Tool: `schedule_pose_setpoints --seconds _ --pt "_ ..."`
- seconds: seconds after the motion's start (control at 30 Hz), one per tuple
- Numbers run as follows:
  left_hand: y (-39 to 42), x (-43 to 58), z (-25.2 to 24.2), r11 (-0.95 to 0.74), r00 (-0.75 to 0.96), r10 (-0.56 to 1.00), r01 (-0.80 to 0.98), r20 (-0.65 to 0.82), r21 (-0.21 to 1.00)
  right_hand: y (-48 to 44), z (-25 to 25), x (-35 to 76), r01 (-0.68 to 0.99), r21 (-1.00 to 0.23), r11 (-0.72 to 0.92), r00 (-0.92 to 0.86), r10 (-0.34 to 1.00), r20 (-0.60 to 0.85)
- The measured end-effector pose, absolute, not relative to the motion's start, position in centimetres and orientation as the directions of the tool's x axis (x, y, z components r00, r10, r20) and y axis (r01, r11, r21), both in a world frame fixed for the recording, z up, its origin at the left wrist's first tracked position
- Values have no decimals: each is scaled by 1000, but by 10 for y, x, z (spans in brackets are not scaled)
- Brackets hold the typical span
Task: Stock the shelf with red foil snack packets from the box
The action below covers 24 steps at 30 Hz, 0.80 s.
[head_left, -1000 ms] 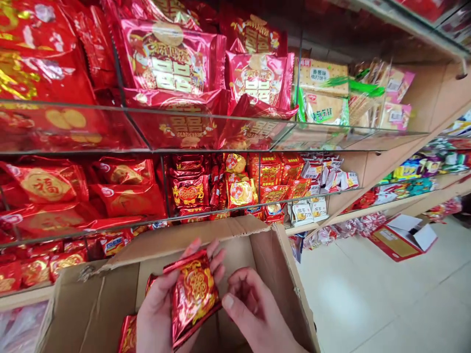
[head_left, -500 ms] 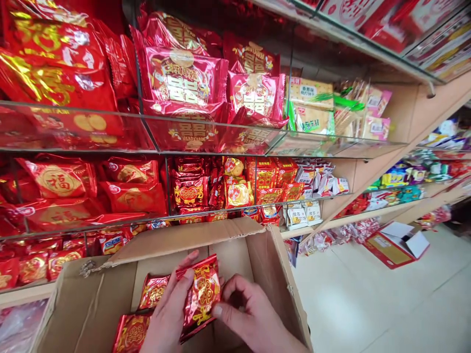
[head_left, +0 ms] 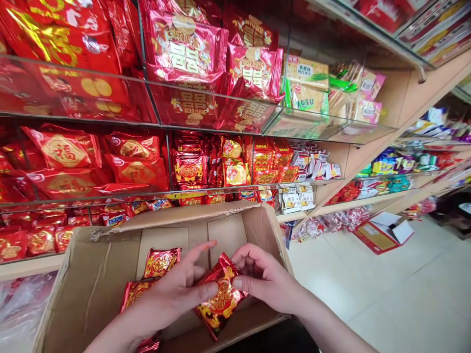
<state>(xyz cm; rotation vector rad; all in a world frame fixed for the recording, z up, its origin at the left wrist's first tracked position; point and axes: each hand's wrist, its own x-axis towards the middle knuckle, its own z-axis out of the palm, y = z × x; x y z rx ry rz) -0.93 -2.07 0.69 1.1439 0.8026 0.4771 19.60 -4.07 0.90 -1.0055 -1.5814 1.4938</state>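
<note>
Red foil packet (head_left: 222, 306) held in both hands above an open cardboard box (head_left: 88, 289). Right hand (head_left: 263, 282): fingers curled, pinching the packet's edge against the thumb. Left hand (head_left: 180, 289): loosely closed on the opposite side, thumb on the face, forefinger extended. Similar packets (head_left: 162, 263) lie inside the box.

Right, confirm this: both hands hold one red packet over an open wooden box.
No, the open box is cardboard, not wooden, as the head view shows. The left hand and right hand do hold one red packet over it.
</note>
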Motion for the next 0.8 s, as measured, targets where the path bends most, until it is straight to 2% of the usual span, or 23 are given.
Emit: schedule_pose_setpoints --seconds 0.1,0.2,0.27,0.33,0.4,0.47,0.53,0.6,0.67,0.73,0.8 --pt "-20 -10 18 392 553 761 24 -339 920 -45 22 204 277 -901 333 -525 838 148" --pt "-20 -5 30 418 590 729 15 -346 908 -48 27 207 397 -662 636 -676 690 258" --pt "-19 1 36 431 568 737 22 -366 902 -47 25 209 420 -498 759 -705 618 348" --pt "-17 5 39 425 482 786 30 -386 905 -42 23 213 461 -385 799 -662 599 451" --pt "-12 5 40 317 374 873 57 -315 947 -31 23 220 565 -330 756 -526 638 563" --pt "-4 2 40 111 280 948 146 -149 983 -15 28 229 708 -260 656 -334 636 695" --pt "6 -4 42 -88 204 979 284 29 955 7 35 237 822 -135 553 -239 552 799" --pt "20 -8 46 -293 173 956 470 239 833 29 43 241 873 -14 487 -257 486 835" --pt "40 -7 55 -516 264 843 642 468 567 47 47 239 884 12 468 -262 473 841" --pt "67 0 67 -663 438 683 708 585 244 55 47 233 879 -47 474 -221 493 841" --pt "100 12 82 -682 549 606 731 575 21 56 43 226 859 -139 492 -171 531 830"
